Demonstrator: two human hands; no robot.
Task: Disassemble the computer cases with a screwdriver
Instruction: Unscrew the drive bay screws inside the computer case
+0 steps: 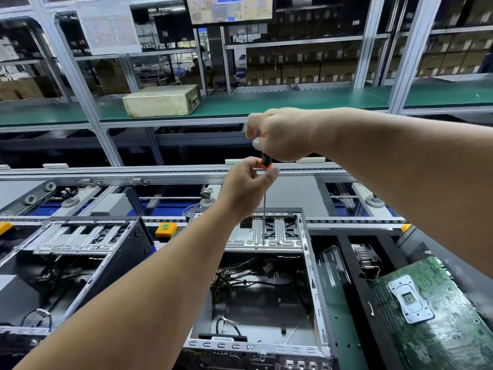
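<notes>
Item: screwdriver (264,198), orange-and-black handle, long thin steel shaft, standing close to upright at centre scene. Right hand (280,133): fingers curled round the top of the handle, gripping from above. Left hand (246,182): thumb and fingertips pinching the lower end of the handle where the shaft begins, just beneath the right hand and nearly touching it. Shaft axis: runs straight down from both hands; the tip meets the silver drive-cage plate (264,237) at the far end of the open computer case (266,289), which lies directly below the hands in the middle of the scene. Whether the tip is seated in a screw head is too small to tell. Judgement: the coming move turns on keeping that vertical axis square over the fastener, the left hand, being nearer the tip, steadying while the right hand turns. Case interior: loose black cables and connectors on the floor, perforated silver frame rail along the right side. Adjacent: second open case (80,244) to the left; green motherboard (432,311) lying at near right. Far: conveyor rails, green-topped shelf carrying a beige box (160,101), monitor above.
</notes>
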